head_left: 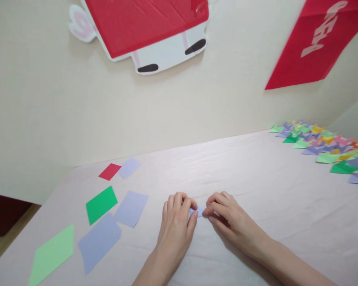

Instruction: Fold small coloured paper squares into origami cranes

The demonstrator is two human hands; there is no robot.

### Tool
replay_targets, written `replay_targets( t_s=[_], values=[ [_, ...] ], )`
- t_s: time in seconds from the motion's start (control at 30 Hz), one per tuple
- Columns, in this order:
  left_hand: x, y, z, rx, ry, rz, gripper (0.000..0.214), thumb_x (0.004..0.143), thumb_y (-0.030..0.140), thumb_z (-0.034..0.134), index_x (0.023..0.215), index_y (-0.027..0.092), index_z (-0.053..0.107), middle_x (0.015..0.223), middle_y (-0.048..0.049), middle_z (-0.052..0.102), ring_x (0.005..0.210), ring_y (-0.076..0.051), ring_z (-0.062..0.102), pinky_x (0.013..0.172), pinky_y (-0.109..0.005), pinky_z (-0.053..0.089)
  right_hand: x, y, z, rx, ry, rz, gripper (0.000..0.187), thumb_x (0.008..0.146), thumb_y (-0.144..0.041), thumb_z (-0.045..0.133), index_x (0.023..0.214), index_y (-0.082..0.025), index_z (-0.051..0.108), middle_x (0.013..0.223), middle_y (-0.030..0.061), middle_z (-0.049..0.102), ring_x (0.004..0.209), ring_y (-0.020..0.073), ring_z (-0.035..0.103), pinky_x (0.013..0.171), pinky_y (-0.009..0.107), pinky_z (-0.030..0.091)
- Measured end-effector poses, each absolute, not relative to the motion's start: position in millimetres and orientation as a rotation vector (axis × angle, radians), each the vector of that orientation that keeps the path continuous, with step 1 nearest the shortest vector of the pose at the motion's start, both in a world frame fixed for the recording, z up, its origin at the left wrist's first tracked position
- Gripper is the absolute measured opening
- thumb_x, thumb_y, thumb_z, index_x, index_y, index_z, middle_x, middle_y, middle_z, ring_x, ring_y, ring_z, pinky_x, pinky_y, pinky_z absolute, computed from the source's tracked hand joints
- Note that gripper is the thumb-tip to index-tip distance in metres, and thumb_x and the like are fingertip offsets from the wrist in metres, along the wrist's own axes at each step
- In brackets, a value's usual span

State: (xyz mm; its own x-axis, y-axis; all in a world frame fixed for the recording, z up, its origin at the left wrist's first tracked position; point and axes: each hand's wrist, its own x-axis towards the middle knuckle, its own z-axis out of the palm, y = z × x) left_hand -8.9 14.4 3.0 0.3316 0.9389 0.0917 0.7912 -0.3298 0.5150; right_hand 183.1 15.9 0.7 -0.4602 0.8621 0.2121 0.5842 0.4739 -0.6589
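Note:
A small piece of folded light-blue paper (200, 211) lies low over the cloth between my two hands, mostly covered by fingers. My left hand (179, 216) has its thumb and forefinger closed on the paper's left side. At the right end of the same paper, my right hand (226, 216) pinches with its fingertips, the other fingers curled. How the folds run under the fingers is hidden.
Loose paper sheets lie at left: red (110, 171), dark green (102, 204), light green (52, 254) and several lavender-blue ones (131, 208). Rows of folded paper figures (328, 143) stand at far right. A wall (167, 107) borders the table's back edge.

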Motion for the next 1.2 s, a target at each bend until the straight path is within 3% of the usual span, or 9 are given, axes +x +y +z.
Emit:
replay_targets(
  t_s=[0.13, 0.3, 0.43, 0.8, 0.97, 1.2],
  values=[
    [-9, 14, 3, 2.217, 1.532, 0.532, 0.012, 0.091, 0.014, 0.047, 0.096, 0.023, 0.052, 0.101, -0.004, 0.051, 0.098, -0.023, 0.047, 0.086, -0.04, 0.039, 188, 15, 2, -1.128, -2.202, 0.714, 0.023, 0.09, -0.007, 0.049, 0.086, -0.023, 0.066, 0.091, 0.0051, 0.062, 0.09, 0.0202, 0.054, 0.08, 0.034, 0.047],
    [-10, 14, 3, 2.226, 1.535, 0.529, 0.013, 0.09, 0.013, 0.047, 0.096, 0.023, 0.053, 0.102, -0.0037, 0.052, 0.098, -0.023, 0.048, 0.085, -0.038, 0.039, 187, 12, 3, -1.123, -2.193, 0.688, 0.027, 0.093, -0.008, 0.046, 0.103, -0.023, 0.066, 0.097, 0.0065, 0.063, 0.092, 0.0201, 0.056, 0.081, 0.034, 0.048],
    [-10, 14, 4, 2.224, 1.532, 0.524, 0.014, 0.09, 0.012, 0.047, 0.095, 0.023, 0.053, 0.101, -0.0038, 0.052, 0.098, -0.023, 0.048, 0.084, -0.038, 0.038, 186, 11, 1, -1.089, -2.275, 0.556, 0.024, 0.098, -0.016, 0.046, 0.103, -0.023, 0.069, 0.096, 0.0069, 0.065, 0.091, 0.0196, 0.056, 0.079, 0.033, 0.049],
    [-8, 13, 5, 2.182, 1.55, 0.564, 0.015, 0.086, 0.01, 0.048, 0.093, 0.023, 0.052, 0.101, -0.0026, 0.052, 0.098, -0.023, 0.047, 0.085, -0.038, 0.036, 200, 5, -8, -1.009, -2.472, 0.357, 0.028, 0.098, -0.013, 0.043, 0.113, -0.023, 0.066, 0.109, 0.0087, 0.065, 0.098, 0.0213, 0.057, 0.086, 0.035, 0.048],
    [-9, 13, 4, 2.151, 1.532, 0.587, 0.014, 0.086, 0.011, 0.048, 0.092, 0.023, 0.052, 0.1, -0.003, 0.051, 0.098, -0.023, 0.046, 0.086, -0.038, 0.036, 195, 7, -5, -1.009, -2.433, 0.344, 0.031, 0.098, -0.012, 0.043, 0.124, -0.018, 0.059, 0.107, 0.0102, 0.065, 0.095, 0.0205, 0.056, 0.084, 0.033, 0.047],
    [-11, 13, 2, 2.13, 1.511, 0.592, 0.018, 0.083, 0.01, 0.049, 0.094, 0.024, 0.051, 0.102, -0.0036, 0.051, 0.1, -0.024, 0.047, 0.086, -0.038, 0.035, 188, 7, -5, -1.012, -2.537, 0.196, 0.028, 0.092, -0.015, 0.054, 0.118, -0.023, 0.063, 0.101, 0.0073, 0.064, 0.085, 0.021, 0.053, 0.077, 0.033, 0.041]
  ],
)
